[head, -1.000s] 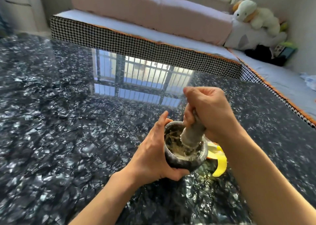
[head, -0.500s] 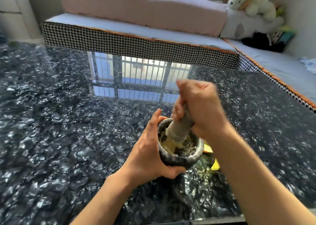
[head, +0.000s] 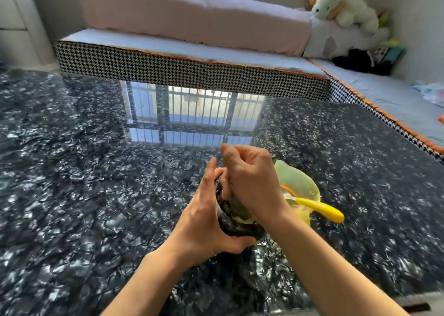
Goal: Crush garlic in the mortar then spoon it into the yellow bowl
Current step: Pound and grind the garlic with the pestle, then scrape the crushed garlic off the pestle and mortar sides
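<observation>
On the glossy worktop [head: 96,195], our left hand [head: 204,222] gripped the mortar [head: 236,228]; our right hand [head: 252,186] clenched the hidden pestle. Risk: an off-centre stroke could tip garlic out or knock the adjacent yellow bowl [head: 299,182] and spoon [head: 319,209].

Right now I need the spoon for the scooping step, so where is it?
In the head view, the yellow-handled spoon rests in the yellow bowl, on the table just right of the mortar.
</observation>
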Available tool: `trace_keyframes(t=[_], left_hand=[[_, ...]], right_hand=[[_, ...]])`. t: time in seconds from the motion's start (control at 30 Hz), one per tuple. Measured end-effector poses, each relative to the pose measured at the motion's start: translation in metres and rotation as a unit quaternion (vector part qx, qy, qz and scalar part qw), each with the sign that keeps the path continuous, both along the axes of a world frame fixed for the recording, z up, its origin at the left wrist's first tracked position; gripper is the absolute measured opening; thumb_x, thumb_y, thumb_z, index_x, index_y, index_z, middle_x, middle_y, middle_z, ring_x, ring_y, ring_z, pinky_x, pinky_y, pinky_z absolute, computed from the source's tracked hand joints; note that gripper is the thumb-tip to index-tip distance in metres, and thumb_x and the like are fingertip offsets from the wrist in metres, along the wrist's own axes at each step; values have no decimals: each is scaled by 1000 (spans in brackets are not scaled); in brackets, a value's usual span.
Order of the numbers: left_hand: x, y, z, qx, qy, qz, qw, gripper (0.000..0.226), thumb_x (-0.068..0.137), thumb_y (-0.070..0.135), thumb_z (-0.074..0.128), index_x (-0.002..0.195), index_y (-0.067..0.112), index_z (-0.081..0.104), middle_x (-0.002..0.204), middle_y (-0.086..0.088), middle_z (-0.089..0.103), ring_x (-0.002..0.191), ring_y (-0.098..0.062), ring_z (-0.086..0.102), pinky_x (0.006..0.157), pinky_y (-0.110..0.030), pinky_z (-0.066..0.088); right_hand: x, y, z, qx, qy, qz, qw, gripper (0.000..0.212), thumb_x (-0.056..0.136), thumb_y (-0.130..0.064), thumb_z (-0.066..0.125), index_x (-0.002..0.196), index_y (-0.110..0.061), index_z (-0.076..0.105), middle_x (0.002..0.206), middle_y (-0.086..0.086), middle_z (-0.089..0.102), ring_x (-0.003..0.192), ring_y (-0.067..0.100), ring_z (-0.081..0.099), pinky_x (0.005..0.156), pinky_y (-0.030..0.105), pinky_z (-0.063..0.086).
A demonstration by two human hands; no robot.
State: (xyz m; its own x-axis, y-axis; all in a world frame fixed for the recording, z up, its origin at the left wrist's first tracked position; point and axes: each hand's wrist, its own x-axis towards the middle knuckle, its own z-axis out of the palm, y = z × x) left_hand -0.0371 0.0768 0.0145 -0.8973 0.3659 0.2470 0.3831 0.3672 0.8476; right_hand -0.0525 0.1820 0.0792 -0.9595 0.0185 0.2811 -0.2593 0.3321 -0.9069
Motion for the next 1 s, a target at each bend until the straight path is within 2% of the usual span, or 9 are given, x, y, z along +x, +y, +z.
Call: trace_keyframes(t=[0.1,0.2,0.3,0.43,0.5,0.6,0.73,0.9,1.0], left_hand=[[1,-7,9,-43,17,-21,999,137,41,77,67,132,45,-30,155,5,7,142,-12,8,115,-40,15],[6,-7,27,-94,81,7,992,128,43,85,53,134,44,-28,155,4,-3,138,-1,-13,114,-32,-7],[9,8,45,-70,189,50,978,115,58,59,70,144,27,0,145,2,35,134,-6,20,110,-31,15],[1,21,52,-104,250,77,960,84,68,15,78,139,15,34,99,2,64,94,-16,58,90,-42,45],[-1,24,56,-137,253,68,955,70,74,14,73,136,18,41,103,-3,60,95,-22,58,86,-45,48],[-5,33,65,-159,221,58,961,55,83,23,64,134,21,44,122,-6,52,110,-26,51,93,-43,43],[-19,45,77,-274,185,37,943,38,88,37,54,123,25,54,117,-3,56,109,-23,49,90,-37,42],[-15,38,89,-284,142,43,947,39,82,37,63,117,21,58,110,-2,54,103,-20,51,86,-34,43],[-9,20,95,-251,127,58,958,27,76,35,69,92,14,62,93,-2,55,88,-19,54,76,-31,44]], right_hand=[[0,6,-1,-28,-17,1,999,48,93,-35,47,49,-17,52,42,7,56,36,14,47,50,32,37],[2,15,6,-138,-52,11,989,36,95,-37,43,66,-18,53,59,11,60,55,23,54,60,38,43],[8,23,4,-88,-53,15,995,32,97,-40,36,95,-12,52,74,4,56,66,14,54,67,34,46],[12,55,9,77,-37,-15,996,38,95,-47,31,119,-19,44,104,4,57,95,13,54,79,20,42],[16,84,9,256,-48,-116,959,30,97,-38,36,111,-17,52,109,6,58,102,23,53,82,33,41],[25,113,0,494,-124,-208,835,31,96,-36,39,109,-14,57,114,8,54,111,26,46,89,38,34],[33,117,-15,575,-176,-192,776,37,93,-41,43,114,-14,57,120,7,49,115,25,41,92,39,31],[31,119,-19,552,-165,-202,792,36,92,-38,48,115,-11,57,121,11,51,115,29,44,93,39,34],[40,122,-8,453,-132,-237,849,28,91,-34,52,107,-12,57,110,13,60,103,32,56,81,36,42]])
